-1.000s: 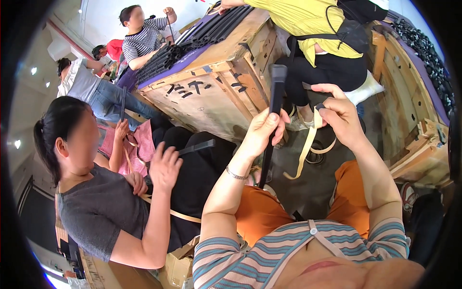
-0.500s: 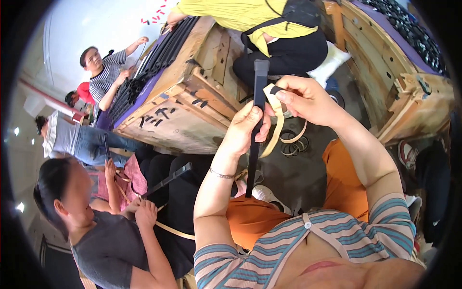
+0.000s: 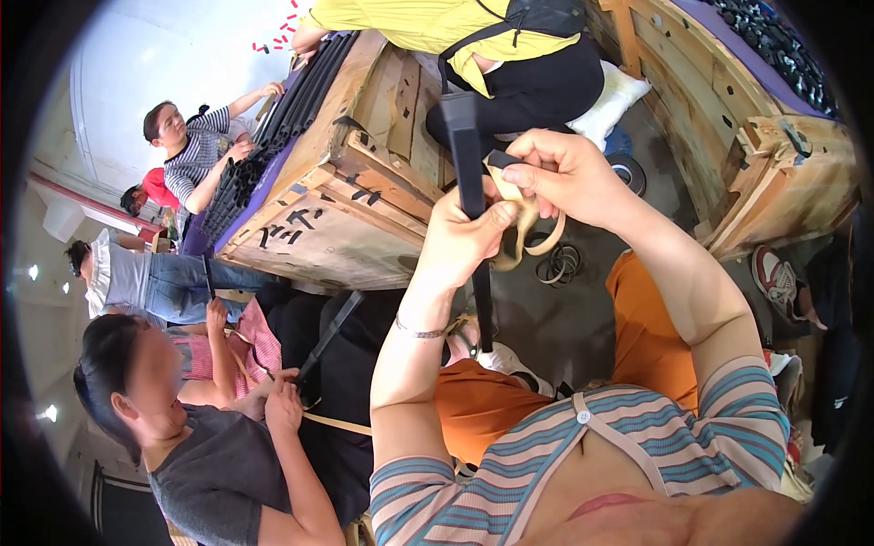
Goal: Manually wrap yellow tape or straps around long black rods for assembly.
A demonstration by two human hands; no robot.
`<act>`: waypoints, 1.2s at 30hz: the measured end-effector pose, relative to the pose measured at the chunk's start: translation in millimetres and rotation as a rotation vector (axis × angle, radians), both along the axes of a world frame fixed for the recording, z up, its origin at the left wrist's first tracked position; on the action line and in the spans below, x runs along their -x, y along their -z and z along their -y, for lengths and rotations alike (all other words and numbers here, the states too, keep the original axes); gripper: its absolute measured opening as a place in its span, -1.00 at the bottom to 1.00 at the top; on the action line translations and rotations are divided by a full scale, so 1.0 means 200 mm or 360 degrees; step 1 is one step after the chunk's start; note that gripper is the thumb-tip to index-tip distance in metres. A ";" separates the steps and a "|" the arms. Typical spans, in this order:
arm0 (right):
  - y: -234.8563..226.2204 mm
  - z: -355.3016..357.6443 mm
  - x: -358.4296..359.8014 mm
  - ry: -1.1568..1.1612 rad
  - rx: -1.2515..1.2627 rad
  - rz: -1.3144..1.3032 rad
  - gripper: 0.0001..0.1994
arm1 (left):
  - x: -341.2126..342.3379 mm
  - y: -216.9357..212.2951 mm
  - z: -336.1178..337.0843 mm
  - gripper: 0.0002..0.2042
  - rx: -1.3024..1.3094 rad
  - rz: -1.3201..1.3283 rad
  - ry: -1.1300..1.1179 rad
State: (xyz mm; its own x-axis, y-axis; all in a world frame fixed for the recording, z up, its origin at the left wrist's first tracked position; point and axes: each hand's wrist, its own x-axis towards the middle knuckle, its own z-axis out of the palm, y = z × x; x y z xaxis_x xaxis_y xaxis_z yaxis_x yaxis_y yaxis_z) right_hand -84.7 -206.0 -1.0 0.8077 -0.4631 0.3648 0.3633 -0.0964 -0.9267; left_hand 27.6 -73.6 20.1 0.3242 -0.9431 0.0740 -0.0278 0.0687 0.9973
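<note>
My left hand [image 3: 460,238] is closed around a long, flat black bar [image 3: 468,164] that stands nearly upright, with a wider cap at its top end. Pinched between the thumb and fingers of my right hand [image 3: 569,177] is the black end of a tape strip [image 3: 526,218] with a cream backing. The strip curls and hangs in a loop between my two hands. My left thumb rests right beside the strip; whether it touches it I cannot tell.
A wooden crate [image 3: 341,227] carries a heap of black bars [image 3: 296,109]. Another crate [image 3: 801,173] stands at the right. Black rings [image 3: 559,264] lie on the floor. A co-worker [image 3: 228,455] sits at my left; a person in yellow [image 3: 410,27] crouches ahead.
The bar has shifted slightly left and its top has tipped closer. My hands have come nearer each other, and the tape strip has bunched into a tighter curl.
</note>
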 end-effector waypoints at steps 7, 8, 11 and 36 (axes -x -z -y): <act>-0.01 0.02 0.04 -0.0283 -0.0236 0.0348 -0.84 | -0.01 -0.02 0.01 -0.95 -0.0045 0.0190 -0.0322; 0.00 0.01 0.05 -0.0415 -0.0313 0.0365 -0.84 | 0.01 -0.01 0.01 -0.96 -0.0095 0.0189 -0.0261; 0.00 0.00 0.07 -0.0807 -0.0620 0.0197 -0.82 | 0.02 0.01 0.00 -0.93 -0.0192 -0.0005 0.0045; -0.02 0.10 0.07 -0.0093 -0.0385 0.0276 -0.86 | -0.02 0.27 -0.12 -0.68 -0.0150 -0.0181 -0.0048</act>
